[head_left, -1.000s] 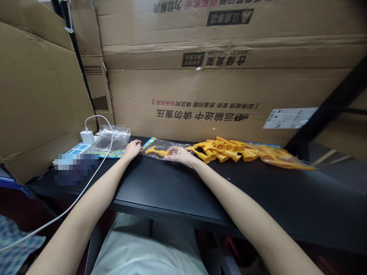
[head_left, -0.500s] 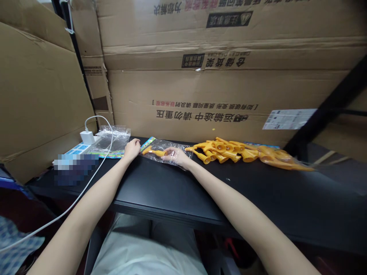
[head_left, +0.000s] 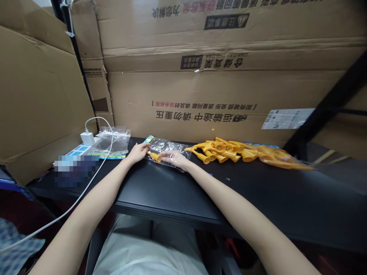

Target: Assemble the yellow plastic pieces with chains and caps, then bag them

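My left hand point(head_left: 139, 151) is closed on the narrow end of an orange trumpet-shaped plastic piece point(head_left: 156, 157), which lies at the left part of a clear plastic bag point(head_left: 172, 145) with a colourful header strip. Film seems to lie between my fingers and the piece. My right hand point(head_left: 175, 158) reaches in from the right, and shiny film covers part of its fingers, so it looks to be within the bag. Its fingers stretch left, their tips close to the flared end; whether they touch it I cannot tell.
Several more orange trumpet-shaped pieces point(head_left: 219, 149) lie piled on the black table point(head_left: 172, 191), beside bagged ones point(head_left: 278, 157). At the left are flat clear bags point(head_left: 116, 139), a power strip point(head_left: 77, 151) and a white cable point(head_left: 111, 141). Cardboard point(head_left: 200, 88) stands behind.
My left hand has moved right, from the bag's edge onto the orange piece's narrow end. The fingers of my right hand have drawn off the flared end and straightened.
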A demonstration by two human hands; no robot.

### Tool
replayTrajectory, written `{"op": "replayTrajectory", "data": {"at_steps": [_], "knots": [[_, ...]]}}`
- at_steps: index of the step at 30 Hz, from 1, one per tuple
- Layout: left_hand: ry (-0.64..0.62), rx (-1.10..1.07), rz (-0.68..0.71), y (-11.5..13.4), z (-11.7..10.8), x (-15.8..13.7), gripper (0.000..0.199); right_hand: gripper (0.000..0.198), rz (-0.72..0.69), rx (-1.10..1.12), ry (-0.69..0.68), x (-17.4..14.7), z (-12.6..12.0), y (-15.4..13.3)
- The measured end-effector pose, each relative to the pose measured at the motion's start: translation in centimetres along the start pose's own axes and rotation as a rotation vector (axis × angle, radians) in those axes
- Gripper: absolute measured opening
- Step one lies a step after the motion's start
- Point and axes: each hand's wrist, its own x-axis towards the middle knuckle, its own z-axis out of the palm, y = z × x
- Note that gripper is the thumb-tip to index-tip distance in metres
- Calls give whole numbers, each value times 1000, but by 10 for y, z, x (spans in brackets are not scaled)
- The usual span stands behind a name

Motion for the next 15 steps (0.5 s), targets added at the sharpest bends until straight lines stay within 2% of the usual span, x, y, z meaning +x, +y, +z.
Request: {"op": "replayTrajectory", "data": {"at_steps": [3, 8, 15], "knots": [[-64, 9, 22, -1, 5, -1, 34, 25, -5, -53, 5, 0, -2, 1], [-57, 31, 47, -3, 7, 0, 36, 20, 11, -82, -2, 1, -5, 3], [-14, -132, 13, -4, 10, 2, 36, 33, 33, -28, -130, -3, -7, -7]]}}
